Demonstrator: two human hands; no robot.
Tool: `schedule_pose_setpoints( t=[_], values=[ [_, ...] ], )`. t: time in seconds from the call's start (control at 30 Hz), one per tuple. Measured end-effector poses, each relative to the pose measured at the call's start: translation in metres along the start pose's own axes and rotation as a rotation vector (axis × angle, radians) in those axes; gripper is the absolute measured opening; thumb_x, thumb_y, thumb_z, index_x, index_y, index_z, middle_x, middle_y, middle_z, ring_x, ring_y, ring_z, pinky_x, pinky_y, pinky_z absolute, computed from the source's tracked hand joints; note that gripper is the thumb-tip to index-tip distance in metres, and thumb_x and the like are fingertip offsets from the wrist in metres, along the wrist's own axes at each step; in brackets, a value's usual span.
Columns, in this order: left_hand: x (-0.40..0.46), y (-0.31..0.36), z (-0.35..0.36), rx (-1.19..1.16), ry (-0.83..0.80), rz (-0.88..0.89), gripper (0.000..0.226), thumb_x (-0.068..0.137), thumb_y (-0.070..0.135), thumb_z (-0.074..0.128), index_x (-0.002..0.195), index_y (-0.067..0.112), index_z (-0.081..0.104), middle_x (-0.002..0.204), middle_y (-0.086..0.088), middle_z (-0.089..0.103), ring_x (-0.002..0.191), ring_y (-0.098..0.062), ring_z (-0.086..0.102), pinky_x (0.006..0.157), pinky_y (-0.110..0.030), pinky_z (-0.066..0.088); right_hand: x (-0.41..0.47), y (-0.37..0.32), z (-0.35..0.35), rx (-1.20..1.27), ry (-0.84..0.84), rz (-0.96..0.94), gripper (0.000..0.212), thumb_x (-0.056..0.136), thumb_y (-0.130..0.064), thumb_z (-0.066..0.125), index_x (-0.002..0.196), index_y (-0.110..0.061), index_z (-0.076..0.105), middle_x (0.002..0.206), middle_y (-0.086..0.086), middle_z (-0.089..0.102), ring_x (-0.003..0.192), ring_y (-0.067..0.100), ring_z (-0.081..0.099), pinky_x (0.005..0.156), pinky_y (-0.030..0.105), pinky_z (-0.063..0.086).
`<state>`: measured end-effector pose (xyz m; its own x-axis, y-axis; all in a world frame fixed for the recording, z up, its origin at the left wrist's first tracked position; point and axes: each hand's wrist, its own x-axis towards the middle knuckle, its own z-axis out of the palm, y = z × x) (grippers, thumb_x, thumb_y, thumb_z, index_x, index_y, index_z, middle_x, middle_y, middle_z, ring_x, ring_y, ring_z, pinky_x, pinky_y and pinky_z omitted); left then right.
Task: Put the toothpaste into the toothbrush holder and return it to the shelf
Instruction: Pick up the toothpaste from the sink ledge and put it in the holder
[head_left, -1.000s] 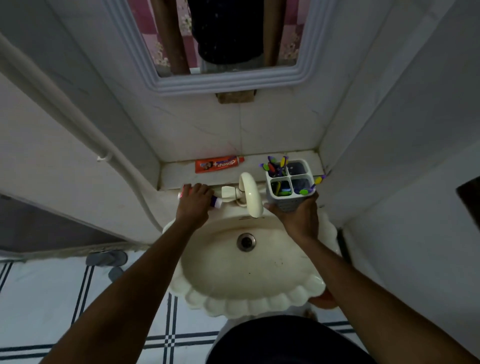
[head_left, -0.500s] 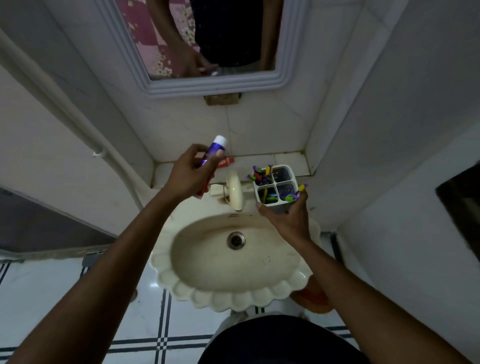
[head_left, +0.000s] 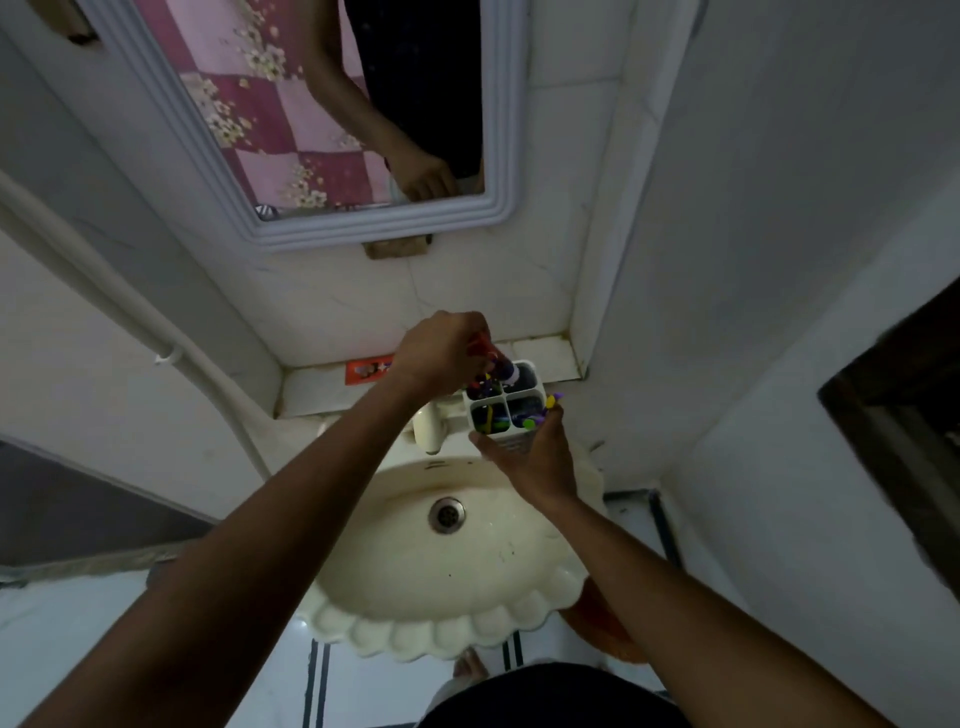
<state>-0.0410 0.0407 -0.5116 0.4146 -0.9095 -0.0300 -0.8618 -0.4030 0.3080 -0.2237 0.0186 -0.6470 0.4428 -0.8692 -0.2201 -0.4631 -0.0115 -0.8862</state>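
Two hands are seen, the left hand (head_left: 441, 353) and the right hand (head_left: 535, 462), along with one toothbrush holder (head_left: 506, 402) divided into four compartments, two toothpaste tubes, one held (head_left: 501, 369) and one orange (head_left: 369, 370) on the shelf, one basin (head_left: 447, 571), one tap (head_left: 428, 431) and one mirror (head_left: 322, 114).

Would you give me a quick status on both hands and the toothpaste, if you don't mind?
Left hand shut on toothpaste, cap end entering toothbrush holder. Right hand gripping holder over sink. Brushes crowd neighbouring compartments.
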Motion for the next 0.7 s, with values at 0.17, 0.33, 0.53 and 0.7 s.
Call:
schedule_pose_setpoints(
  t=[0.17,0.33,0.53,0.7],
  values=[
    [0.012,0.003,0.011,-0.08,-0.013,0.049,0.021,0.097,0.023,0.076,0.116,0.015,0.074,0.114,-0.008,0.079,0.102,-0.03,0.074,0.09,-0.05,0.062,0.003,0.0,0.001,-0.015,-0.027,0.014,0.13,0.067,-0.071,0.099,0.164,-0.017,0.033,0.156,0.005,0.062,0.141,0.029,0.067,0.113,0.052,0.059],
    [0.012,-0.005,0.018,-0.141,0.11,0.088,0.024,0.101,0.03,0.073,0.122,0.018,0.077,0.122,0.001,0.079,0.105,-0.02,0.075,0.092,-0.041,0.061,0.006,0.003,-0.002,-0.026,-0.02,0.005,0.125,0.066,-0.074,0.098,0.16,-0.021,0.035,0.152,0.001,0.063,0.137,0.026,0.068,0.11,0.051,0.061],
    [-0.004,-0.037,0.025,-0.486,0.238,-0.12,0.02,0.101,0.029,0.076,0.111,0.013,0.082,0.11,-0.002,0.083,0.097,-0.014,0.076,0.091,-0.032,0.062,0.007,0.005,-0.003,-0.031,-0.012,-0.009,0.122,0.063,-0.078,0.097,0.156,-0.026,0.037,0.149,-0.001,0.064,0.135,0.026,0.069,0.108,0.051,0.063],
    [-0.021,-0.078,0.032,-0.648,0.315,-0.338,0.023,0.103,0.025,0.074,0.112,0.005,0.082,0.101,-0.006,0.082,0.096,-0.023,0.078,0.082,-0.025,0.06,0.007,0.007,-0.001,-0.01,0.036,-0.02,0.112,0.062,-0.077,0.099,0.147,-0.028,0.044,0.138,-0.005,0.07,0.125,0.021,0.073,0.105,0.048,0.064]
  ],
)
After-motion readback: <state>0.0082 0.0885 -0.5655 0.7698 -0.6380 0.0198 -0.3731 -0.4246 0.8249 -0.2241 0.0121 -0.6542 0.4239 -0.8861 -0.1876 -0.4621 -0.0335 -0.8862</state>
